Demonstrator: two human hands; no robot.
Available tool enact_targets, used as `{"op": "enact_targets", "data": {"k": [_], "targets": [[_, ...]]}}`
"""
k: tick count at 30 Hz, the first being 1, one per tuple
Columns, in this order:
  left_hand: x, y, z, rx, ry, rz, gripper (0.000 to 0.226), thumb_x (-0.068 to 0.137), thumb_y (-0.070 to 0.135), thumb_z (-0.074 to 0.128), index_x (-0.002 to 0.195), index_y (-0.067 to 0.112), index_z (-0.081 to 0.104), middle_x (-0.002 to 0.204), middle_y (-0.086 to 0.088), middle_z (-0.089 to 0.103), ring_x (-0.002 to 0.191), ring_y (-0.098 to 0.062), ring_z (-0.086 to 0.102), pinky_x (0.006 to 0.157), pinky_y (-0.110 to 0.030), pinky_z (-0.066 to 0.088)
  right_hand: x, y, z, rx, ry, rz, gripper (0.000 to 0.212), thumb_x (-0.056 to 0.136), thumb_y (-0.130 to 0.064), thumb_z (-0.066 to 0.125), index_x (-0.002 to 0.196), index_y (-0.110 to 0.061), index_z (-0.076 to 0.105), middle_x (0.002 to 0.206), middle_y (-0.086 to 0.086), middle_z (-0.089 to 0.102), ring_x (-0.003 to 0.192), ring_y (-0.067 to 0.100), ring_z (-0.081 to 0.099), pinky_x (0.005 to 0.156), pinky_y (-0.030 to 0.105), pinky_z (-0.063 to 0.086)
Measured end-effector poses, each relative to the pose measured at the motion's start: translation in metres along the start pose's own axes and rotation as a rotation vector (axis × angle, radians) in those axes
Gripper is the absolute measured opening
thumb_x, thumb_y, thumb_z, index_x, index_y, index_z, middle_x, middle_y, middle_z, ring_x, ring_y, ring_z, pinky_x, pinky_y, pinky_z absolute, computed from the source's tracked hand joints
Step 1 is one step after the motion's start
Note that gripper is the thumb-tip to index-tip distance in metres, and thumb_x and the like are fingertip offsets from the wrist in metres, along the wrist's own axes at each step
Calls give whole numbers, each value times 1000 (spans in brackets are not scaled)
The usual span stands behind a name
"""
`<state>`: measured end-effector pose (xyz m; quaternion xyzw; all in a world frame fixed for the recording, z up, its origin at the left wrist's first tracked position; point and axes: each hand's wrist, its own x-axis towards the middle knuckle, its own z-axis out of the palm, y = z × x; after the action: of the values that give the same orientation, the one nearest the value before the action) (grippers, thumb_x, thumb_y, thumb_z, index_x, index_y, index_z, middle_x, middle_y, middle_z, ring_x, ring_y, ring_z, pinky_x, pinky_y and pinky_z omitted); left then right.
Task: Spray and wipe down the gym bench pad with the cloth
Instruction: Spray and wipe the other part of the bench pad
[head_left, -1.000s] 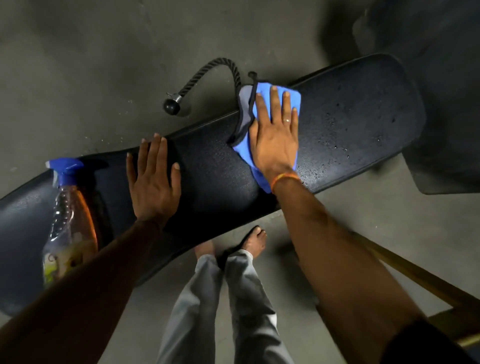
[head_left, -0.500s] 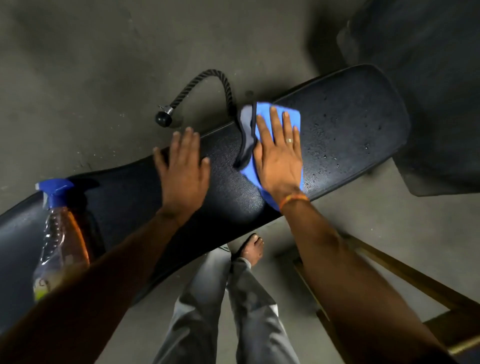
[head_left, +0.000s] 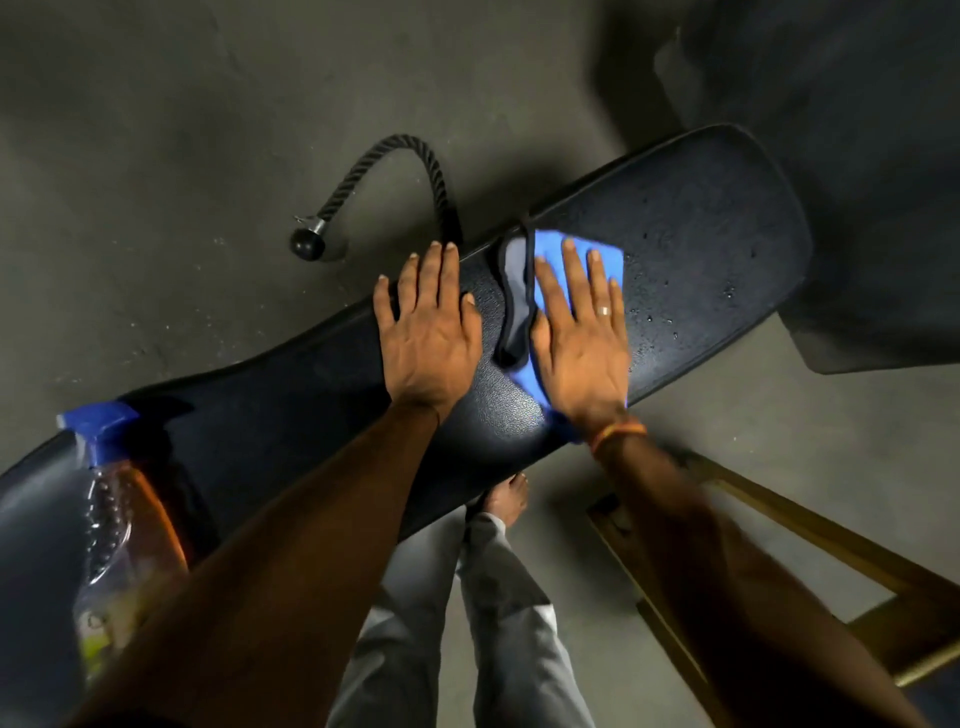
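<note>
A twisted black rope (head_left: 410, 171) with a ball end lay on the concrete floor (head_left: 156, 130) just beyond the pad (head_left: 701, 244), a wooden frame (head_left: 779, 525) near right. The spray bottle (head_left: 122, 525), clear with a blue trigger, stood on the pad's left end. The pad was dark, pebbled, beaded with droplets. Left hand (head_left: 428, 332) lay flat, fingers spread, grasping nothing; right hand (head_left: 582, 343) pressed flat on the blue cloth (head_left: 605, 257) mid-pad, fingers extended.

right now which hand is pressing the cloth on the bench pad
The right hand, the one with the ring and orange wristband, lies flat on the blue cloth. The left hand rests bare on the bench pad beside it.
</note>
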<state>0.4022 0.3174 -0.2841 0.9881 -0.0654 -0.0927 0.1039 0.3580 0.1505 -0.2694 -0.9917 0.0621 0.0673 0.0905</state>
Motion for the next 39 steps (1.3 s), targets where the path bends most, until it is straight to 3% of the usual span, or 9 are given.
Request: {"op": "enact_targets", "data": {"k": [5, 12, 20, 28, 30, 36, 39], "targets": [[1, 1, 0, 6, -10, -2, 58, 105, 38, 27, 160, 18, 26, 165, 0, 31, 151, -21, 31, 124, -53, 19, 49, -5, -1, 25, 53, 47, 59, 104, -34, 34, 161, -23, 29, 171, 5, 21, 159, 28, 14, 128, 50, 17], [0, 1, -3, -6, -9, 0, 57, 107, 38, 27, 160, 18, 25, 165, -3, 32, 151, -23, 32, 123, -54, 21, -69, 12, -5, 11, -47, 38, 59, 107, -36, 33, 163, -24, 22, 172, 5, 14, 160, 26, 5, 128, 51, 16], [1, 2, -1, -1, -3, -10, 58, 105, 37, 28, 160, 17, 26, 164, -3, 34, 150, -23, 33, 124, -54, 19, 82, 10, -7, 15, 47, 158, 58, 103, -36, 32, 160, -23, 32, 170, 7, 24, 158, 30, 16, 128, 50, 16], [0, 2, -3, 8, -18, -3, 58, 107, 38, 25, 161, 18, 22, 165, -4, 32, 151, -24, 31, 124, -54, 19, -46, 25, -9, 20, -37, 103, 57, 108, -37, 31, 163, -22, 23, 171, 6, 17, 160, 27, 7, 128, 51, 16], [0, 3, -2, 17, -8, -2, 58, 106, 37, 26, 161, 18, 24, 164, -4, 33, 150, -24, 32, 123, -53, 19, -24, 36, -9, 30, -16, 117, 57, 108, -38, 31, 162, -21, 26, 171, 7, 20, 159, 28, 11, 127, 52, 18], [2, 4, 1, 31, -2, -13, 59, 104, 36, 30, 160, 18, 25, 164, -3, 34, 149, -24, 34, 123, -53, 19, 109, 32, -8, 51, 93, 406, 60, 104, -37, 31, 162, -22, 27, 171, 9, 19, 159, 33, 12, 128, 52, 12], [2, 5, -2, 35, -11, -16, 59, 104, 36, 30, 160, 19, 25, 164, -4, 34, 149, -24, 34, 123, -53, 20, 85, 30, -9, 33, 81, 308, 60, 105, -37, 31, 163, -22, 23, 172, 8, 15, 159, 31, 10, 129, 48, 10]]}}
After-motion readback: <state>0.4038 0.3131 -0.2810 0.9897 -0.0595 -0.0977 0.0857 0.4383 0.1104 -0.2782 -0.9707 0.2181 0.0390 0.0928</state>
